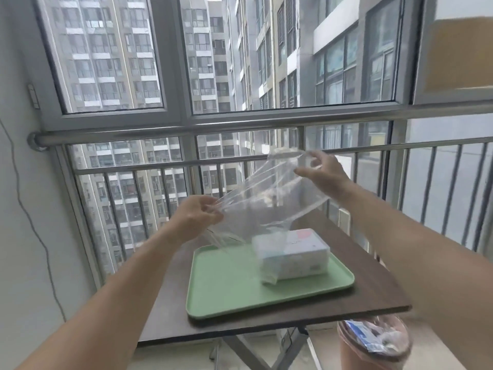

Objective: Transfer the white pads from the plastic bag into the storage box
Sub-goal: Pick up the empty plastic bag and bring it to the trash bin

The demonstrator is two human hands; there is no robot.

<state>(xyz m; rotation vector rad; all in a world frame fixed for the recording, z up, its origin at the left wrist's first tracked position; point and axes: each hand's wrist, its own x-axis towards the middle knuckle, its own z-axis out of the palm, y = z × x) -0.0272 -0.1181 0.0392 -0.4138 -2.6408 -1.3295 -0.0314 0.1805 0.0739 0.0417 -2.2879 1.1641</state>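
A clear plastic bag point(269, 198) hangs stretched in the air above the table, its lower end drooping onto the tray. My left hand point(198, 213) pinches its lower left edge. My right hand point(324, 172) grips its upper right edge, higher and farther back. Under the bag a pack of white pads point(292, 253) in a pale printed wrapper lies on the green tray point(229, 292), partly veiled by the bag's end. I see no storage box.
The tray sits on a small dark wooden folding table point(378, 287) against a metal balcony railing point(165, 164) and windows. A pink bin point(373, 345) lined with plastic and holding rubbish stands below the table's right front corner.
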